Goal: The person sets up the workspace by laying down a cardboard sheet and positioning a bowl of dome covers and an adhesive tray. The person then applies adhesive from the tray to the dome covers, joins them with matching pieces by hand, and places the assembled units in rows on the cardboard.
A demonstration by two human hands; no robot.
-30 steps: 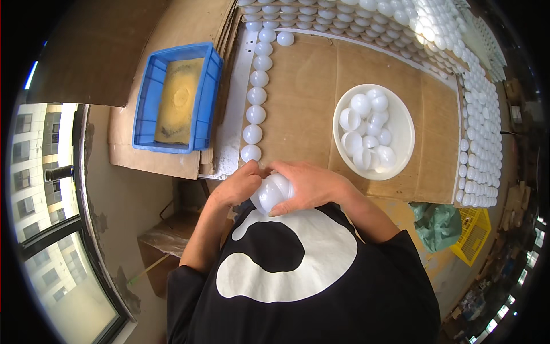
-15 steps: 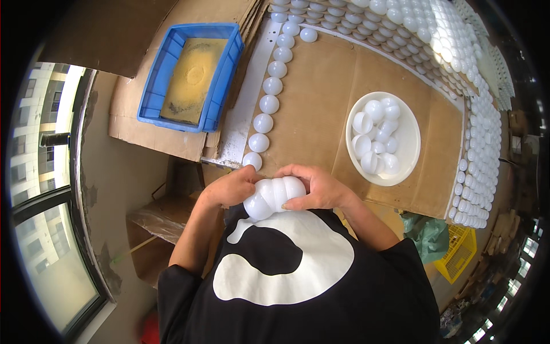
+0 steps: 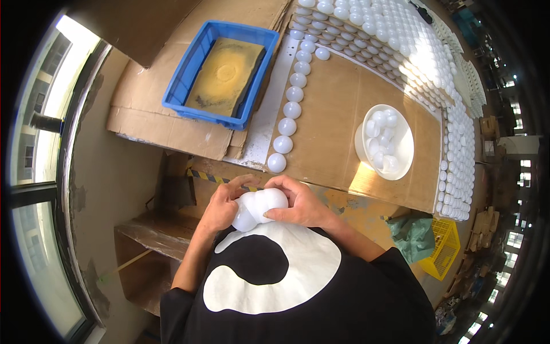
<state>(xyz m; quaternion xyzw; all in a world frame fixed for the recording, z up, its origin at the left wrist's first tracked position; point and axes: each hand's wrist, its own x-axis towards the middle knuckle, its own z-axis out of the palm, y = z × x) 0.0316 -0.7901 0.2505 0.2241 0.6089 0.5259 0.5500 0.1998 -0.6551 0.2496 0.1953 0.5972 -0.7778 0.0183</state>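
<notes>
Close in front of my chest I hold a short row of white, glossy, hollow plastic domes (image 3: 264,205), pressed together. My right hand (image 3: 303,205) wraps their right end, thumb on the near side and fingers over the far side. At the left end my left hand (image 3: 220,205) grips a tilted dome (image 3: 244,218), its index finger reaching over the top. Past my hands, a line of similar domes (image 3: 287,126) lies along the left edge of the cardboard-covered table (image 3: 335,123). A cream oval bowl (image 3: 405,163) on the table holds several loose domes.
A blue plastic bin (image 3: 172,94) with a yellow, powdery slab (image 3: 226,71) sits on cardboard at the left. Stacked layers of domes (image 3: 378,43) line the table's far and right sides. A yellow crate (image 3: 442,249) and green bag (image 3: 411,236) are at the right, a window at far left.
The view has turned, so the table and bin appear further right. My hands and the domes sit lower and further from the table edge. My left index finger has lifted and straightened.
</notes>
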